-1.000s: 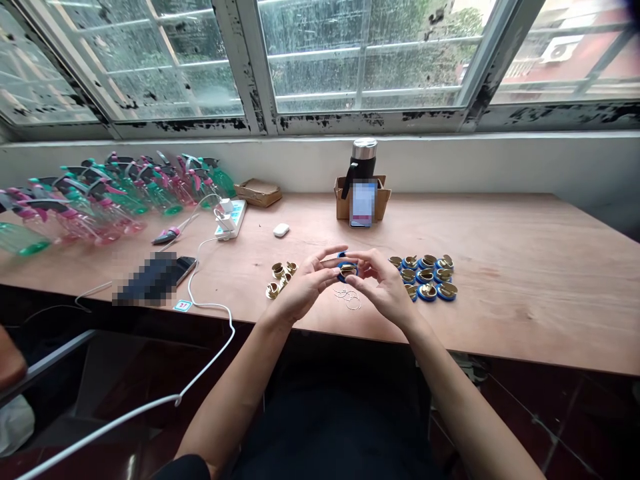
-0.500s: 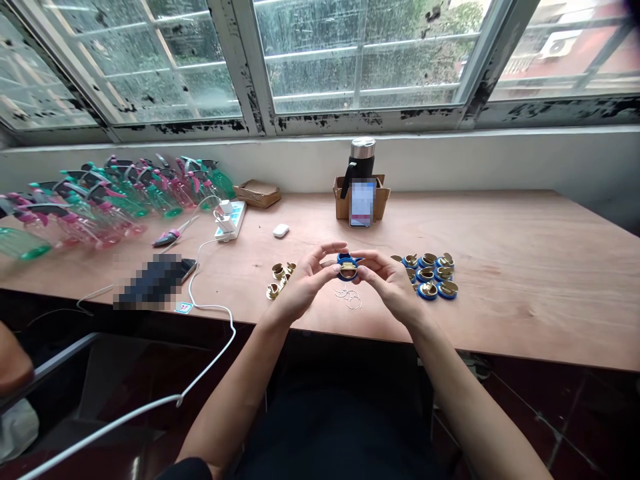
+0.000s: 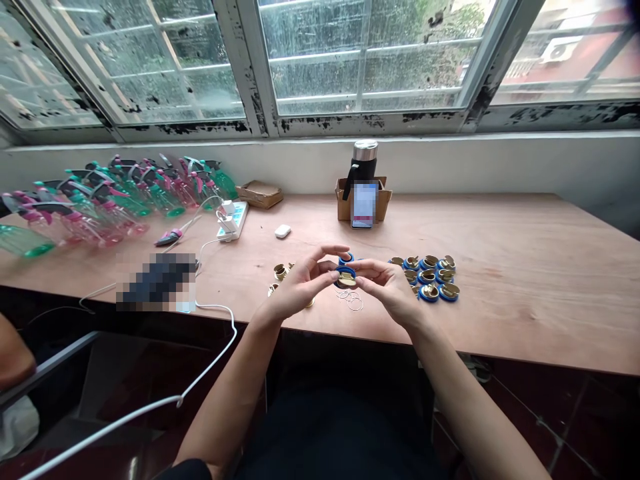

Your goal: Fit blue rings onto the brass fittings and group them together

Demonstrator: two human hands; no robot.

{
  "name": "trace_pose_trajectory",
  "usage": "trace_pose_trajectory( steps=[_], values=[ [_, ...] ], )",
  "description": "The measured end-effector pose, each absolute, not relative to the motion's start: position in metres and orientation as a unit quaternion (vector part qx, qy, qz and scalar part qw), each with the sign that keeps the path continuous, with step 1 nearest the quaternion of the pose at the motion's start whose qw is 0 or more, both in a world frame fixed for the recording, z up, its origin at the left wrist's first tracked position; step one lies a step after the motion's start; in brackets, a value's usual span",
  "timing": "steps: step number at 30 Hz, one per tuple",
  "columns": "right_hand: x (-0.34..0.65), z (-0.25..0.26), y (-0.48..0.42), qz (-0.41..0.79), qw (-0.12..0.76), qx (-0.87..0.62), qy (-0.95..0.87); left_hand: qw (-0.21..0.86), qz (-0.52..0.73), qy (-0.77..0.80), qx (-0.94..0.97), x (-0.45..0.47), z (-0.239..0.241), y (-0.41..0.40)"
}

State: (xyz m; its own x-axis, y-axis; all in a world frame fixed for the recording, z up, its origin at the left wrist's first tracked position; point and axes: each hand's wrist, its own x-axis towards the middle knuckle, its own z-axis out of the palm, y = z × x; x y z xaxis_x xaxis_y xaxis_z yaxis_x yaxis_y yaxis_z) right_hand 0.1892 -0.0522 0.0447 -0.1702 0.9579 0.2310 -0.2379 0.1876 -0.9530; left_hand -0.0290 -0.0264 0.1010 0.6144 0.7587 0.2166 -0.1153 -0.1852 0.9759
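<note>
Between my two hands, above the front of the table, is a gold round metal fitting with a blue ring [image 3: 346, 277]. My left hand [image 3: 313, 277] pinches its left side, thumb below and fingers arched over. The right side is held by the thumb and fingers of my right hand [image 3: 383, 280]. Just behind it shows another blue ring [image 3: 345, 258], partly hidden by my fingers. Thin white rings or loops [image 3: 354, 300] lie on the wood below. Beside my left hand are several gold fittings [image 3: 280, 271], partly covered. Right of my right hand stand rows of blue-ringed gold fittings [image 3: 429, 277].
Spray bottles [image 3: 130, 193] crowd the table's left. A power strip [image 3: 234, 223] with white cables, a blurred-out dark phone-like object [image 3: 157, 283], a white earbud case [image 3: 283, 231] and a shallow cardboard box [image 3: 260, 193] lie nearby. At the back, a phone [image 3: 364, 205] leans before a black flask [image 3: 365, 163].
The held fitting has tilted, so its gold face shows differently, and it sits slightly lower. Both hands have come down a little with it. The view has shifted slightly.
</note>
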Motion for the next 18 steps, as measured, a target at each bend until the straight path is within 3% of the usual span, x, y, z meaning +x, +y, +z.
trace_pose_trajectory(
  steps=[9,18],
  values=[
    [0.189,0.047,-0.055,0.505,0.559,-0.342,-0.562,0.522,0.369,0.183,0.747,-0.019,0.090,-0.029],
    [0.191,0.053,-0.055,0.533,0.533,-0.328,-0.570,0.529,0.379,0.196,0.733,-0.020,0.089,-0.029]
  ],
)
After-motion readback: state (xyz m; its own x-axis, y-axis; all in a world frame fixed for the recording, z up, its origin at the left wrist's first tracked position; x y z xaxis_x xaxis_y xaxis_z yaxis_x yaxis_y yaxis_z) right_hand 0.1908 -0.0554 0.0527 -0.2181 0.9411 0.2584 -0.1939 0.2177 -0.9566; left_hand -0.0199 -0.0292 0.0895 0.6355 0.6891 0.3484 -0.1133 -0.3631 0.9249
